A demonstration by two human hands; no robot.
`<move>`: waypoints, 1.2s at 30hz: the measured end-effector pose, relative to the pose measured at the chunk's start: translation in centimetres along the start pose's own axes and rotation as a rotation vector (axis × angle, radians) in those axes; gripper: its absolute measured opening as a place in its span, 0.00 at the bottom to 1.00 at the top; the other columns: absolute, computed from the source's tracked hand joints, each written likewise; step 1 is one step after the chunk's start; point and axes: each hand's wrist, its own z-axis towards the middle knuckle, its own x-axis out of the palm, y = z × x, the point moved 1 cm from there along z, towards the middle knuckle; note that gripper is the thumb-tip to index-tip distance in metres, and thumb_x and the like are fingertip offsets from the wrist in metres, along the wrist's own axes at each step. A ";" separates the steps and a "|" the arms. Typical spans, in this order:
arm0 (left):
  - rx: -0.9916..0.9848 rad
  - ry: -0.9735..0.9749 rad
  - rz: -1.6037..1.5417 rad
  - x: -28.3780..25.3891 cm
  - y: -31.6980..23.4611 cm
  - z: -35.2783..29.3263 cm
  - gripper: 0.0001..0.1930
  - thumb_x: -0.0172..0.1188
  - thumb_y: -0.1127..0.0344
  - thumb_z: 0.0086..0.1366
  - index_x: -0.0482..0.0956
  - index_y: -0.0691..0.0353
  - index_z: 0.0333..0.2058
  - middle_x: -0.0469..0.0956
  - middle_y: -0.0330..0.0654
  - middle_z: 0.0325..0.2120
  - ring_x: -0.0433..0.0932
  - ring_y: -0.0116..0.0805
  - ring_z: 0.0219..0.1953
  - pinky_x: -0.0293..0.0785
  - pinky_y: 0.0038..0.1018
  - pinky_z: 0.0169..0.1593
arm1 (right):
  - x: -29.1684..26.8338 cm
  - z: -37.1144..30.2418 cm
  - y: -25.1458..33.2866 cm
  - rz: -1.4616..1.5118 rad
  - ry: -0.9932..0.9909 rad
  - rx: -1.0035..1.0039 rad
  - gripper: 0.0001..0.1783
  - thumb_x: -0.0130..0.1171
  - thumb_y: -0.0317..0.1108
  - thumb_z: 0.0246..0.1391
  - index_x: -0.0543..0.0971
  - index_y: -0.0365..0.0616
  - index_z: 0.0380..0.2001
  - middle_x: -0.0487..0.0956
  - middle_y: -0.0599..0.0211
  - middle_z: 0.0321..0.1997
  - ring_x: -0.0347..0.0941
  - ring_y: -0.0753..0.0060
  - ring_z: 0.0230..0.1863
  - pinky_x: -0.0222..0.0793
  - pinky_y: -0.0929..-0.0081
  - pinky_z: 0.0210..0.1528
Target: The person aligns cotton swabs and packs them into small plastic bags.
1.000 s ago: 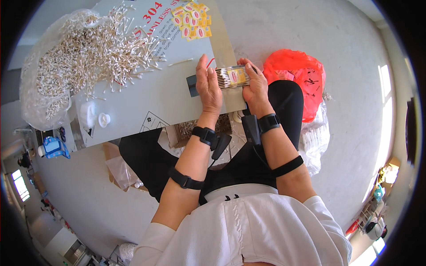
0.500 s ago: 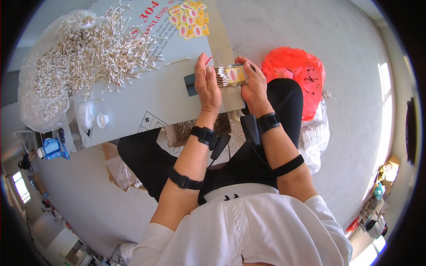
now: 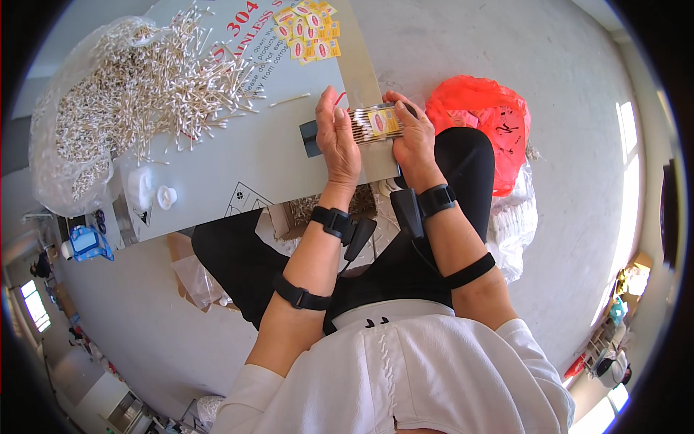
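A flat row of cotton swabs point(image 3: 359, 125) with a yellow and white label card point(image 3: 380, 122) on it lies between my two hands, over the table's right edge. My left hand point(image 3: 340, 148) presses against its left end, fingers together and pointing away from me. At its right end, my right hand point(image 3: 414, 141) grips it with the thumb on top. The undersides of the fingers are hidden. A dark flat piece point(image 3: 310, 139) lies on the table left of my left hand.
A large clear bag point(image 3: 54, 159) spills loose cotton swabs point(image 3: 159, 87) across the left of the grey table point(image 3: 238, 155). Several yellow label cards point(image 3: 311, 32) lie at the far edge. White round lids point(image 3: 166, 197) sit near left. A red plastic bag point(image 3: 506, 137) stands right of my knee.
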 end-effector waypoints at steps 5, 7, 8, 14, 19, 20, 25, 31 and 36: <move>0.006 -0.027 -0.033 0.2 0.5 -0.1 0.27 0.41 0.53 0.75 0.61 0.69 0.62 0.64 0.53 0.61 0.63 0.41 0.62 0.57 0.34 0.65 | 0.0 0.1 0.0 -0.026 0.027 0.017 0.13 0.53 0.28 0.63 0.77 0.31 0.47 0.78 0.53 0.50 0.74 0.58 0.53 0.70 0.61 0.59; -0.002 -0.010 -0.003 0.1 0.1 -0.1 0.27 0.41 0.53 0.75 0.60 0.69 0.62 0.64 0.53 0.61 0.63 0.41 0.63 0.57 0.34 0.65 | 0.1 0.1 0.2 0.067 -0.008 0.038 0.13 0.53 0.29 0.63 0.77 0.31 0.47 0.78 0.54 0.50 0.74 0.59 0.53 0.69 0.61 0.59; -0.002 -0.010 -0.002 0.0 0.1 0.0 0.27 0.41 0.53 0.75 0.60 0.69 0.62 0.64 0.53 0.61 0.63 0.41 0.63 0.57 0.34 0.65 | 0.1 0.1 0.2 0.161 -0.040 0.058 0.14 0.53 0.31 0.63 0.77 0.32 0.46 0.78 0.54 0.50 0.73 0.59 0.53 0.69 0.61 0.60; 0.042 -0.012 -0.045 -0.4 0.6 0.0 0.25 0.44 0.57 0.74 0.61 0.68 0.62 0.62 0.50 0.63 0.61 0.41 0.65 0.56 0.35 0.66 | -0.6 1.1 -0.1 -0.081 -0.017 0.049 0.13 0.55 0.33 0.62 0.79 0.34 0.44 0.79 0.57 0.43 0.76 0.63 0.44 0.74 0.64 0.51; 0.069 0.095 0.054 -1.1 0.5 -0.1 0.24 0.45 0.61 0.73 0.60 0.67 0.63 0.59 0.49 0.64 0.58 0.41 0.66 0.52 0.35 0.68 | -0.8 1.0 -0.5 -0.131 -0.038 0.043 0.13 0.56 0.33 0.62 0.79 0.34 0.44 0.79 0.59 0.40 0.77 0.65 0.40 0.75 0.65 0.47; 0.069 0.095 0.053 -1.0 0.3 -0.1 0.24 0.45 0.61 0.73 0.60 0.67 0.63 0.59 0.49 0.64 0.58 0.41 0.66 0.52 0.35 0.68 | -0.9 1.0 -0.5 -0.121 -0.035 0.053 0.14 0.56 0.33 0.62 0.79 0.34 0.44 0.79 0.60 0.40 0.77 0.65 0.40 0.75 0.65 0.46; 0.025 0.028 -0.088 -0.4 0.6 0.0 0.24 0.44 0.60 0.74 0.59 0.66 0.63 0.58 0.48 0.65 0.58 0.40 0.66 0.52 0.34 0.68 | -0.6 0.7 -0.7 -0.134 -0.028 0.036 0.14 0.57 0.34 0.61 0.79 0.34 0.44 0.79 0.59 0.40 0.77 0.65 0.39 0.76 0.66 0.46; -0.028 0.014 -0.164 0.3 0.4 -0.2 0.25 0.44 0.59 0.74 0.58 0.68 0.63 0.58 0.49 0.64 0.58 0.39 0.66 0.52 0.34 0.68 | -0.4 0.2 -0.4 -0.144 -0.024 0.033 0.14 0.57 0.33 0.61 0.79 0.33 0.44 0.79 0.60 0.40 0.77 0.66 0.39 0.75 0.68 0.46; 0.010 0.025 -0.117 0.6 0.7 -0.1 0.25 0.43 0.58 0.75 0.58 0.68 0.64 0.59 0.50 0.64 0.58 0.40 0.66 0.52 0.34 0.68 | -0.4 0.2 -0.3 -0.144 -0.028 0.028 0.14 0.57 0.33 0.61 0.79 0.32 0.43 0.79 0.60 0.40 0.77 0.67 0.40 0.75 0.69 0.46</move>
